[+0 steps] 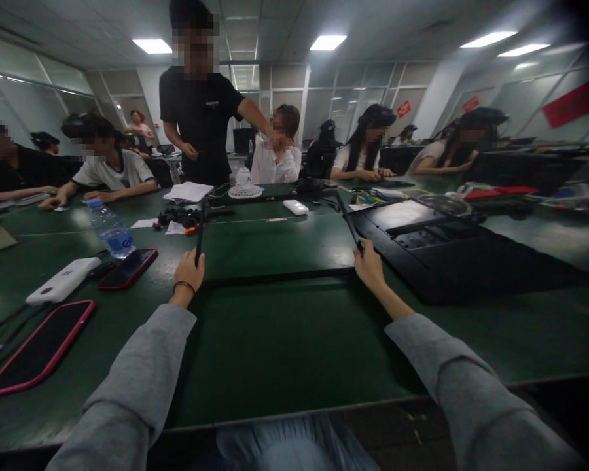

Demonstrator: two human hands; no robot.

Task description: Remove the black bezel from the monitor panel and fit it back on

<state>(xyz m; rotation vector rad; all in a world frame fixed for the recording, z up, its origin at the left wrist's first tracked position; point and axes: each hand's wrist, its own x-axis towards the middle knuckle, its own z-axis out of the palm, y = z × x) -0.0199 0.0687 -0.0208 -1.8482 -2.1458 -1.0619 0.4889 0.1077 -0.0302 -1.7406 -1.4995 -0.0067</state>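
Note:
A thin black rectangular frame (pixel 275 275) lies on the green table (pixel 285 340) in front of me. My left hand (pixel 189 269) is closed on the frame's left side bar, which runs away from me. My right hand (pixel 368 263) is closed on the right side bar near the corner. Both arms are in grey sleeves. The frame's near bar spans between my two hands. A black laptop base or panel (pixel 436 245) lies just right of my right hand.
To my left lie two phones in red cases (pixel 42 347) (pixel 126 268), a white power bank (pixel 63 280) and a water bottle (pixel 110 230). Tools, papers, a small white fan (pixel 244 185) sit mid-table. Several seated people and one standing person are across the table.

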